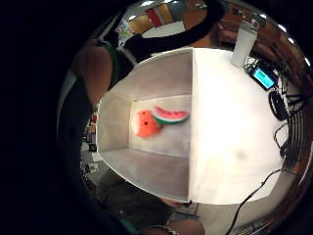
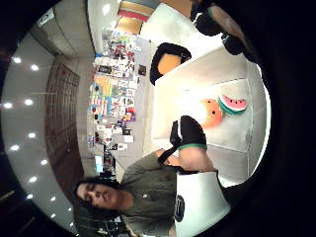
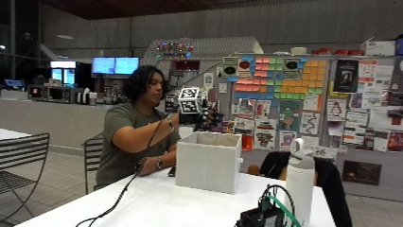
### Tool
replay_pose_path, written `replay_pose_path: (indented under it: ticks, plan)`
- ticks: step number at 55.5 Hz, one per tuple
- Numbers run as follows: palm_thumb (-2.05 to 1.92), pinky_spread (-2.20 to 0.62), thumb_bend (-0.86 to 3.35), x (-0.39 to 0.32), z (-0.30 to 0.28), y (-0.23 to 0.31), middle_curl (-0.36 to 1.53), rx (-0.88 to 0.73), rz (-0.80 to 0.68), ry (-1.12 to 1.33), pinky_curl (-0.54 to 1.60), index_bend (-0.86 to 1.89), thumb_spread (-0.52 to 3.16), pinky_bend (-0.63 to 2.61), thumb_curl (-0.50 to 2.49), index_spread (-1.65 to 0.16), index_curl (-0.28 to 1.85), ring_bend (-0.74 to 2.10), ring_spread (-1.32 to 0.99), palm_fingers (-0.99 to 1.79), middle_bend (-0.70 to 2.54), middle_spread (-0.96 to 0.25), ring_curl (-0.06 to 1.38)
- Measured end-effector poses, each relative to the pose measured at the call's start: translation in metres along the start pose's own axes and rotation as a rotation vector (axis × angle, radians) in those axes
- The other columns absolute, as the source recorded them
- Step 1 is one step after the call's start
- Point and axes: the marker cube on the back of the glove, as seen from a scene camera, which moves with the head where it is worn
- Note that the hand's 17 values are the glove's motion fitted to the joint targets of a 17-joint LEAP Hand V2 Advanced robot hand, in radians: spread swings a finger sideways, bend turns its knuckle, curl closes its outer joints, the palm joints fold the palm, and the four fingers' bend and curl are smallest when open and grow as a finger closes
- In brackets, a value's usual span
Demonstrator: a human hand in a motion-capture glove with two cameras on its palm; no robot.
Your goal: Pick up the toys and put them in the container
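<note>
A white fabric container [image 3: 207,161] stands on the white table [image 3: 163,203] in front of the seated person. My gloved right hand [image 3: 205,119] hovers above its open top, fingers relaxed, with nothing in it. Both palm views look down into the container [image 1: 146,171]. A watermelon slice toy [image 1: 171,116] and a round orange toy [image 1: 145,124] lie touching on its floor. The thumb side palm view shows the same slice [image 2: 232,104] and orange toy [image 2: 211,112], with my gloved thumb [image 2: 190,133] over the container's near wall [image 2: 197,74]. The person's bare hand [image 3: 150,165] rests on the table beside the container.
A tall white bottle [image 3: 300,182] stands at the table's right end, seen also in the little finger side view [image 1: 243,43]. A black device with a lit screen [image 1: 264,77] and cables lies near it. A chair with a black jacket [image 3: 327,177] is behind the table.
</note>
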Motion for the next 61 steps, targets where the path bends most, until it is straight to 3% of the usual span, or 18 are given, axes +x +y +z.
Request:
replay_pose_path:
  ticks: [21, 36, 61]
  plan:
    - [0.24, -0.08, 0.08, 0.062, -0.027, 0.077, 0.67, 0.209, 0.039, 0.245, 0.39, 0.22, 1.38, 0.88, 0.76, -0.39, 0.68, 0.83, -0.27, 0.24, 0.50, -0.26, 0.36]
    - [0.05, -0.05, -0.04, 0.114, -0.026, 0.144, 0.61, 0.431, 0.157, 0.451, 0.35, 0.21, 1.26, 0.79, 0.56, -0.41, 0.64, 0.81, -0.28, 0.29, 0.47, -0.24, 0.35]
    - [0.10, -0.04, -0.01, 0.185, -0.016, 0.150, 0.57, 0.415, 0.256, 0.387, 0.32, 0.21, 1.20, 0.68, 0.43, -0.42, 0.60, 0.78, -0.30, 0.39, 0.49, -0.27, 0.32]
